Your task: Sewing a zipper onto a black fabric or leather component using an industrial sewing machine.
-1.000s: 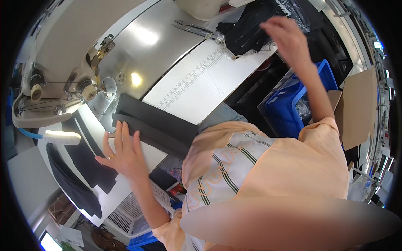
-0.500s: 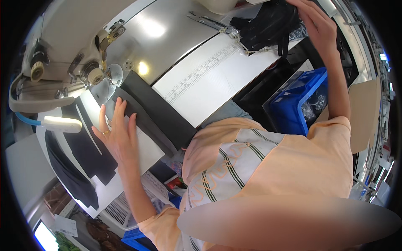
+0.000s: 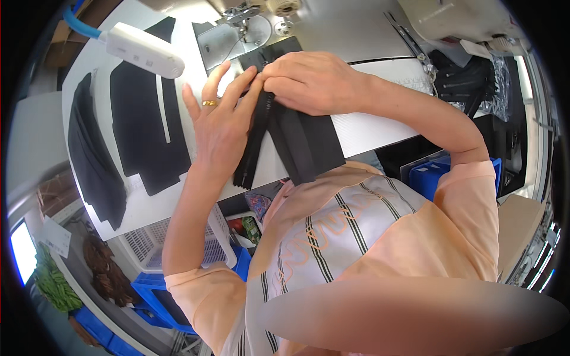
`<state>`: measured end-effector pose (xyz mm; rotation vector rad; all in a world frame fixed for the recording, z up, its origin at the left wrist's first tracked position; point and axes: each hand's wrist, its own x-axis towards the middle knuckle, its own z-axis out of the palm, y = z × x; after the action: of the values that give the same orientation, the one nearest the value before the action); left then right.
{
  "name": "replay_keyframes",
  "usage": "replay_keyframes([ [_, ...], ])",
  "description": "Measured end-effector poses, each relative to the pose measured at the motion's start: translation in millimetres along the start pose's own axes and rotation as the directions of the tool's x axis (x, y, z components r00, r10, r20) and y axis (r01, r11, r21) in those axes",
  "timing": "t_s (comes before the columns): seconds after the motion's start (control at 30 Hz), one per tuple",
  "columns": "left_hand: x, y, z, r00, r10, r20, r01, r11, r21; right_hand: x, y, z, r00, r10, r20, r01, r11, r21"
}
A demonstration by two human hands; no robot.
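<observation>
A black zipper hangs down from my joined fingertips, its lower end near the table's front edge. My left hand pinches its upper part between thumb and forefinger; the other fingers stretch forward, a ring on one. From the right, my right hand closes on the same zipper, its fingertips touching the left ones. Under the hands lies a dark fabric piece, with a folded dark strip on it, just in front of the sewing machine's needle area.
Cut dark fabric pieces lie on the white table at left, below a white lamp. Black zippers in clear plastic are piled at right, near tweezers. A white basket and blue bin stand below the table.
My right hand has come from the zipper pile at far right to meet the left hand, and a zipper is now between them. The left hand has lifted from the fabric. The view has shifted.
</observation>
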<state>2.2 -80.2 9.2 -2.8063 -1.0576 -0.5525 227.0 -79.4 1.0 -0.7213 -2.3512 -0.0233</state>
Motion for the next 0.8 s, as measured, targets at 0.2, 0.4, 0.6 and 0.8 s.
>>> replay_keyframes([
  [0.2, 17, -5, 9, 0.997, 0.005, -0.079, -0.011, 0.997, -0.074, 1, 3, -3, 0.994, 0.110, -0.008, -0.110, 0.994, -0.011],
  [0.4, 18, -3, 12, 0.990, 0.010, -0.143, -0.013, 1.000, -0.016, -3, 10, 1, 0.996, 0.084, -0.018, -0.085, 0.995, -0.052],
  [0.6, 14, -3, 12, 0.985, -0.039, -0.167, 0.029, 0.998, -0.058, 2, 6, -1, 0.996, 0.091, 0.017, -0.091, 0.996, 0.019],
  [0.8, 15, -3, 11, 0.987, -0.017, -0.161, 0.006, 0.998, -0.069, -1, 8, 1, 0.980, 0.179, 0.083, -0.182, 0.983, 0.029],
])
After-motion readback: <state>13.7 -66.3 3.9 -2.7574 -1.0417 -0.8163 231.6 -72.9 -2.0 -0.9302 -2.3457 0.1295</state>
